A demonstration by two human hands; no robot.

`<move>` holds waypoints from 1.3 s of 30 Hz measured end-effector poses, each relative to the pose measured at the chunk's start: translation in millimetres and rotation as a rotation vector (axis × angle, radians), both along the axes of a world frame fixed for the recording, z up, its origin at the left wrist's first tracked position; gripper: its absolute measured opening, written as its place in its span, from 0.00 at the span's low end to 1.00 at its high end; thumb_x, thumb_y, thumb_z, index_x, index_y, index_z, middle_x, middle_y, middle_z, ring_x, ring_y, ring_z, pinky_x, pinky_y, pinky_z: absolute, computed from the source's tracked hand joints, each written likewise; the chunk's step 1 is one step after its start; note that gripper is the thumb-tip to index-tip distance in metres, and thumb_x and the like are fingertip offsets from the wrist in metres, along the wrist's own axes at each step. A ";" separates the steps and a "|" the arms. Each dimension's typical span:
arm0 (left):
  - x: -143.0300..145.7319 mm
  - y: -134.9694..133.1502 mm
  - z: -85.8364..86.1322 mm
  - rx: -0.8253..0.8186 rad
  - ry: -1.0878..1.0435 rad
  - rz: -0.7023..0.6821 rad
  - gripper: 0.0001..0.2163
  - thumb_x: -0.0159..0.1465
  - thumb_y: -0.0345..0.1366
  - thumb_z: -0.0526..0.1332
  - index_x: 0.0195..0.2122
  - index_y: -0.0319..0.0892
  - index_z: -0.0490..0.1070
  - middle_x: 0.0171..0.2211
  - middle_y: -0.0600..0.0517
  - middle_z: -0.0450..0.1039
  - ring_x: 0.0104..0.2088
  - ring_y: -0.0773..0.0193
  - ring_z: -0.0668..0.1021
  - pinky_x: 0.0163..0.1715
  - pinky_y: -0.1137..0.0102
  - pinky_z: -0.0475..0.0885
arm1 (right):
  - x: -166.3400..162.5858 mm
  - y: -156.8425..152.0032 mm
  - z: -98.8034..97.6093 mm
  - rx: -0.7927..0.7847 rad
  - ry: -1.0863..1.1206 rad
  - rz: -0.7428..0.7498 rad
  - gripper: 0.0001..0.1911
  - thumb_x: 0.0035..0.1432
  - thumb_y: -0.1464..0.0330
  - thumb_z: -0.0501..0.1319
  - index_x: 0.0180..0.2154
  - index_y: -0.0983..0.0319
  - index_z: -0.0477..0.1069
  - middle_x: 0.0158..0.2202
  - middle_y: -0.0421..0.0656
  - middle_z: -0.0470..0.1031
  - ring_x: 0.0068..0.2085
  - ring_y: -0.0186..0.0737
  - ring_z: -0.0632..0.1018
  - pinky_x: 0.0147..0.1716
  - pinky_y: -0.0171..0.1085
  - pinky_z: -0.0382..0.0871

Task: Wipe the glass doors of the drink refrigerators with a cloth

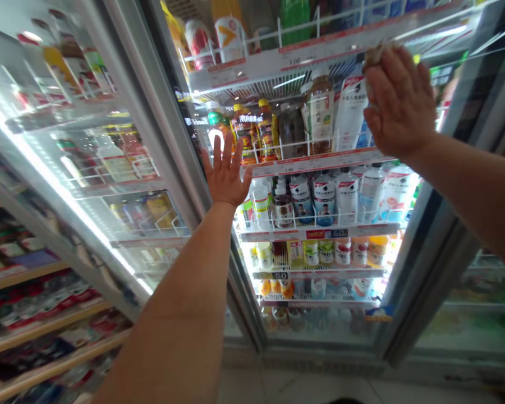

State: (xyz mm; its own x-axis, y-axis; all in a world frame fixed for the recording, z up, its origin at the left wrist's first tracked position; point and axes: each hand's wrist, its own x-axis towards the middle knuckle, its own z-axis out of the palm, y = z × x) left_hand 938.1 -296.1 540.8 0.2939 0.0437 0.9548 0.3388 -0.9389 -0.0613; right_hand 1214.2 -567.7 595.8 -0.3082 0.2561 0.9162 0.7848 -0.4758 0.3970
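A glass cooler door stands in front of me, with lit drink shelves behind it. My left hand lies flat against the glass near the door's left frame, fingers spread, holding nothing. Higher up on the right, my right hand presses a crumpled greyish-brown cloth to the glass. Only the cloth's edge shows beyond the fingers; my palm hides the rest. Behind the glass, near my left hand, are bottles with yellow caps. Large white-labelled bottles stand behind the glass beside my right hand.
A metal door frame runs down the left side, and another frame borders the right. To the left, a second cooler reflects or shows more bottles. Wooden shelves with packaged goods fill the lower left. Pale floor tiles lie below.
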 end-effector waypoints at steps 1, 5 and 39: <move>0.0 -0.5 0.2 -0.006 -0.002 -0.004 0.30 0.66 0.49 0.55 0.69 0.49 0.56 0.71 0.53 0.48 0.72 0.55 0.43 0.70 0.52 0.28 | 3.8 -2.1 -11.8 -0.013 -0.006 -0.009 0.32 0.70 0.57 0.40 0.70 0.62 0.50 0.72 0.46 0.48 0.73 0.37 0.45 0.70 0.48 0.44; -0.5 -1.0 -0.5 0.014 0.018 0.022 0.31 0.66 0.48 0.54 0.69 0.48 0.54 0.72 0.52 0.46 0.72 0.53 0.43 0.70 0.51 0.28 | 10.5 -12.6 -30.9 -0.170 -0.002 -0.022 0.33 0.68 0.53 0.44 0.69 0.58 0.52 0.71 0.44 0.50 0.72 0.37 0.47 0.70 0.49 0.41; -0.4 2.0 -2.0 0.037 0.006 0.031 0.30 0.66 0.48 0.54 0.69 0.46 0.56 0.71 0.52 0.48 0.72 0.55 0.43 0.70 0.56 0.27 | -22.0 6.6 -19.6 -0.098 0.205 0.156 0.28 0.70 0.60 0.42 0.69 0.52 0.52 0.72 0.36 0.49 0.72 0.41 0.48 0.71 0.50 0.44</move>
